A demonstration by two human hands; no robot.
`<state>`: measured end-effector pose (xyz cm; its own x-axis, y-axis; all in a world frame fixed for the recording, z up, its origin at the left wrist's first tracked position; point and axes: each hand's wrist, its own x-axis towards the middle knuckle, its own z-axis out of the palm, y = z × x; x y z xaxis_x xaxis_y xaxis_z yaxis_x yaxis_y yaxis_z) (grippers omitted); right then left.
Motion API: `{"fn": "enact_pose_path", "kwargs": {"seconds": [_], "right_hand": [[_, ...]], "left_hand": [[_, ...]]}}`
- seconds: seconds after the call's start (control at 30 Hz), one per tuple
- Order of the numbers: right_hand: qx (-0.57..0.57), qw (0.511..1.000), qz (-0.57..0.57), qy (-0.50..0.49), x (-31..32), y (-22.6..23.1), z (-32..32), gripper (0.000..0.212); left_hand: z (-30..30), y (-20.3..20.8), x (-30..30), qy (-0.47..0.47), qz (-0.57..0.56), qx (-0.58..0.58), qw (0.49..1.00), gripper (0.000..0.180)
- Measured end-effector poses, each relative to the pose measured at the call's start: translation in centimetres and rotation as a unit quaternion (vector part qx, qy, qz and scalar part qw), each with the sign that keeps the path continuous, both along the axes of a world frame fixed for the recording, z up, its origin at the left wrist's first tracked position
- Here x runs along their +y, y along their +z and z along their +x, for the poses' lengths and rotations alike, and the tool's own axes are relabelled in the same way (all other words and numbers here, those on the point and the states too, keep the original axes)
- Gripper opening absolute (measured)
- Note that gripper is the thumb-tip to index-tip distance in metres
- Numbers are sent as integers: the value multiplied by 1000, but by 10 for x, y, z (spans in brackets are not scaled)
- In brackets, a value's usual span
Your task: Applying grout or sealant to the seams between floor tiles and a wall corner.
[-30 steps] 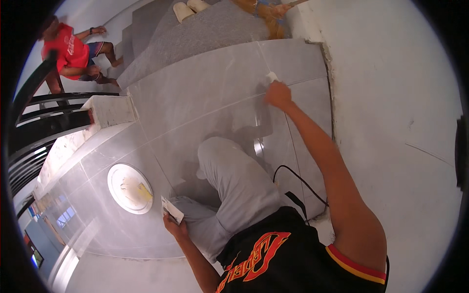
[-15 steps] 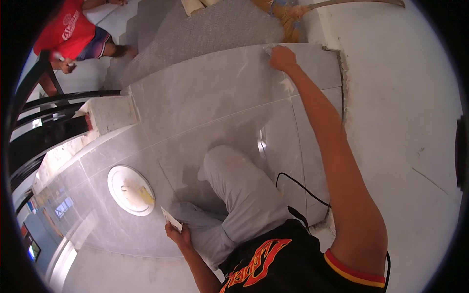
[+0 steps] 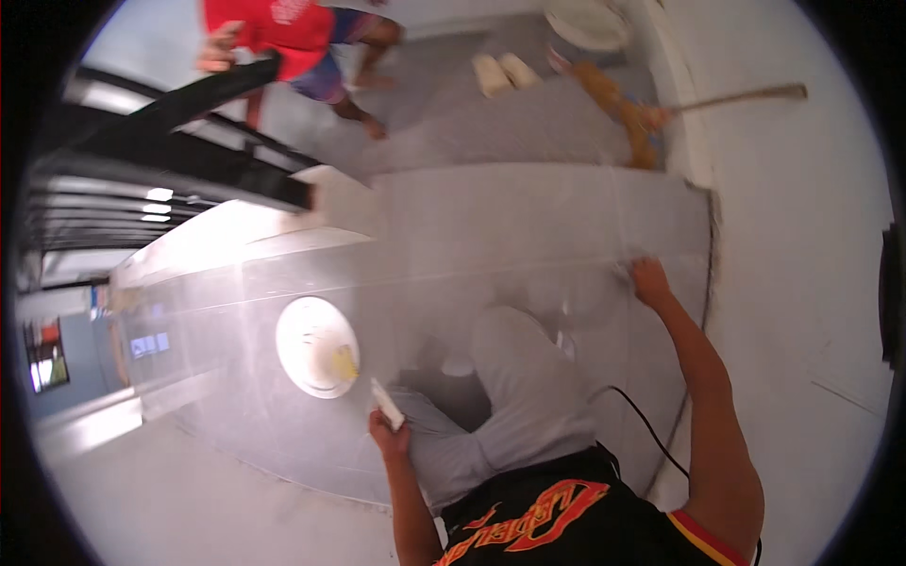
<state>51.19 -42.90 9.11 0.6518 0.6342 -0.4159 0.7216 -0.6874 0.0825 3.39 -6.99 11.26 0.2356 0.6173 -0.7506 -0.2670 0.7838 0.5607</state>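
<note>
My left hand (image 3: 389,438) is closed round a flat white piece (image 3: 385,400) with a narrow tip, held beside my bent leg. Farther out to the right, my right hand (image 3: 649,281) is closed low over the grey tiles (image 3: 453,217), close to a pale joint line. A small greyish thing shows at its fingertips, too blurred to name. To the left of my left hand lies a round white plate or lid (image 3: 287,328). On it are off-white matter and a yellow piece (image 3: 345,362).
A person in a red top (image 3: 283,42) stands beyond the black railing (image 3: 208,170). Pale slippers (image 3: 491,75), a round white container (image 3: 587,24) and a long-handled orange-brown thing (image 3: 642,127) are at the far side. A black cable (image 3: 651,429) runs beside my right arm.
My right hand has drawn back from the far tile edge to nearer the joint line. The view has shifted, showing more of the far floor. My left hand keeps its white piece.
</note>
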Motion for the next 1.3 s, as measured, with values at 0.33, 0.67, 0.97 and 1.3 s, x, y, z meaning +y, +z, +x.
{"fn": "enact_pose_path", "kwargs": {"seconds": [0.33, 0.67, 0.97, 1.3], "right_hand": [[290, 825, 378, -303, 84, 78, -100, 31], [655, 438, 507, -348, 167, 74, -217, 19], [695, 332, 475, -426, 179, 72, -238, 23], [811, 358, 463, -4, 280, 283, -234, 26]], "left_hand": [[-21, 13, -8, 33, 54, -129, 990, 25], [-29, 23, -18, 77, 81, -230, 967, 19], [-37, 4, 1, 49, 83, -274, 957, 22], [-28, 19, -6, 69, 83, -254, 961, 28]]}}
